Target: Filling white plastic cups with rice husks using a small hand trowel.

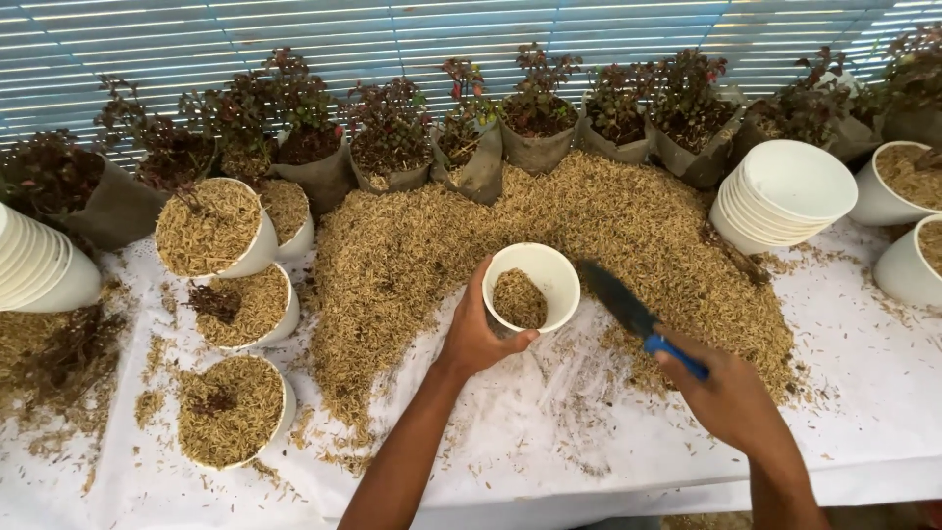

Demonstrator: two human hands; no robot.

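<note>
My left hand (pixel 478 331) grips a white round pot (pixel 556 272) by its near rim, tilted toward me, with a little brown husk inside. My right hand (pixel 724 391) holds a small trowel (pixel 628 308) with a black blade and blue handle; the blade points up-left, just right of the pot. Both sit at the near edge of a big heap of brown husk (pixel 579 226) spread on a white sheet (pixel 549 442).
Three husk-filled white pots (pixel 231 410) lie at left, beside a stack of empty ones (pixel 39 270). Another stack of empty pots (pixel 785 191) and filled pots (pixel 908 177) sit at right. Dark-leaved plants in grey bags (pixel 392 137) line the back by the blinds.
</note>
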